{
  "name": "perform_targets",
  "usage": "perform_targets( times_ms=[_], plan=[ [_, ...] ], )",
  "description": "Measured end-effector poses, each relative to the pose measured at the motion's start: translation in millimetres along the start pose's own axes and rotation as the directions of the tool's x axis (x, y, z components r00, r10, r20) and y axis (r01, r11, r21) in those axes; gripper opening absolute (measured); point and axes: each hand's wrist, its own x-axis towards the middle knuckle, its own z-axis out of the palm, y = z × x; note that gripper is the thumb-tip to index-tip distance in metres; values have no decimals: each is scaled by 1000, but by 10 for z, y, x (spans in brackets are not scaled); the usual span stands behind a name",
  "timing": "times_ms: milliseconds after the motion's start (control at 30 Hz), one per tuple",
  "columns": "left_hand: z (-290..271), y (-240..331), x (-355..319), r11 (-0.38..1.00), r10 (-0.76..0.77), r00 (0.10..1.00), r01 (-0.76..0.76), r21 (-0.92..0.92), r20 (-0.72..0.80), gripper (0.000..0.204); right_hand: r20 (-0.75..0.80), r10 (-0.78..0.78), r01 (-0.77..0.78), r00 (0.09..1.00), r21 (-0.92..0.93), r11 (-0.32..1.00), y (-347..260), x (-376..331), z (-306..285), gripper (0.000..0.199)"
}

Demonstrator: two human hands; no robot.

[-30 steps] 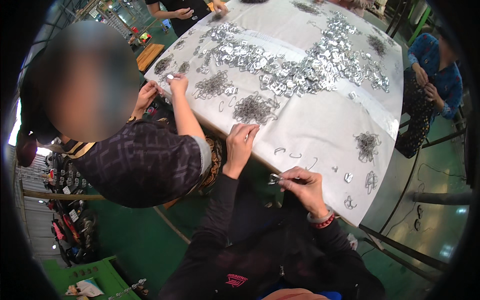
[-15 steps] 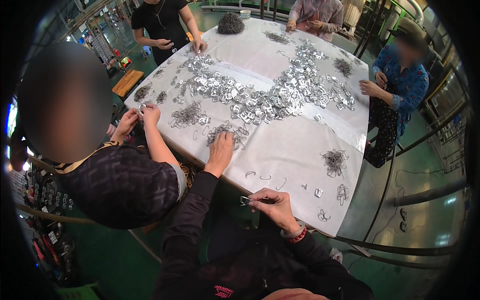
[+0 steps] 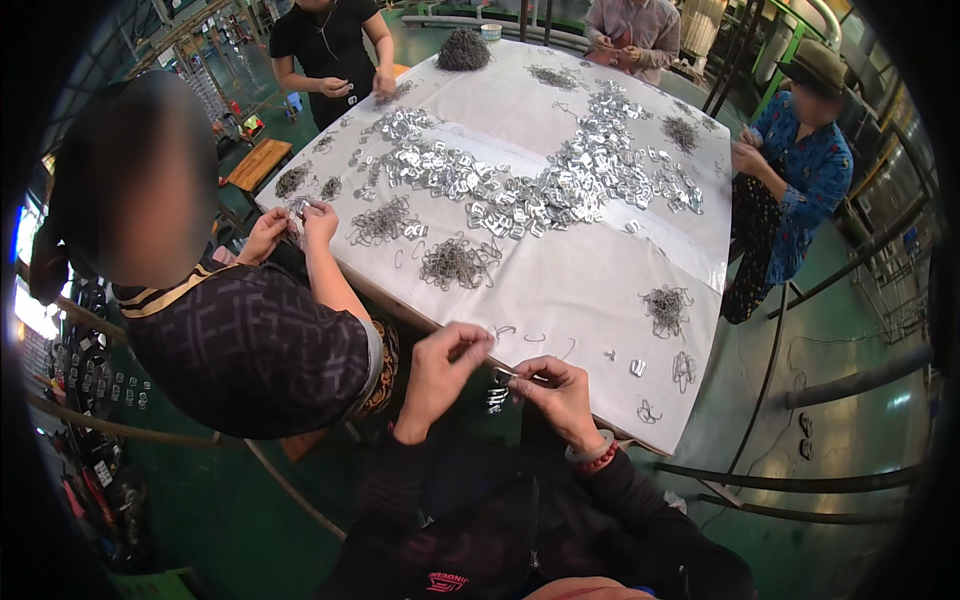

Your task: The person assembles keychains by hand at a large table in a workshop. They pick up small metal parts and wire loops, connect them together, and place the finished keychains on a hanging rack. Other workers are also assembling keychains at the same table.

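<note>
- Bright, even overhead light on the white table.
- Metal pieces glint.
- Green floor shows sheen.
- Fisheye bends edges; black vignette rims the frame.

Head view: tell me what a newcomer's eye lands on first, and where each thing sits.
First, the broad band of shiny metal pieces heaped across the middle of the white-covered table, with darker bundles of wire clips nearer the front. At the near edge, the left hand and right hand meet over a small metal part. Other people stand around the table, one close on the left.
</note>
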Motion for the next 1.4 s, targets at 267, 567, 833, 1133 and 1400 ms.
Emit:
perform_targets(
  times_ms=[267,567,833,1133,1400],
  plan=[
    [143,133,-329,947,262,965,-251,200,-31,11,-46,-85,83,995,-31,996,-14,-11,68,10],
    [185,-56,-288,974,225,974,-225,-9,5,11,175,-213,249,961,-218,944,-166,267,-266,9],
    [66,-61,-302,976,196,980,-194,94,-15,14,-164,-382,172,909,-688,705,-19,2563,-1503,20],
    [110,-102,-374,999,34,997,-35,-6,-76,7,167,-440,238,882,-965,111,358,3215,-1758,34],
    [34,-157,-481,997,80,990,-81,-2,-120,9,219,-299,310,929,-901,304,382,1955,-1682,45]
  ],
)
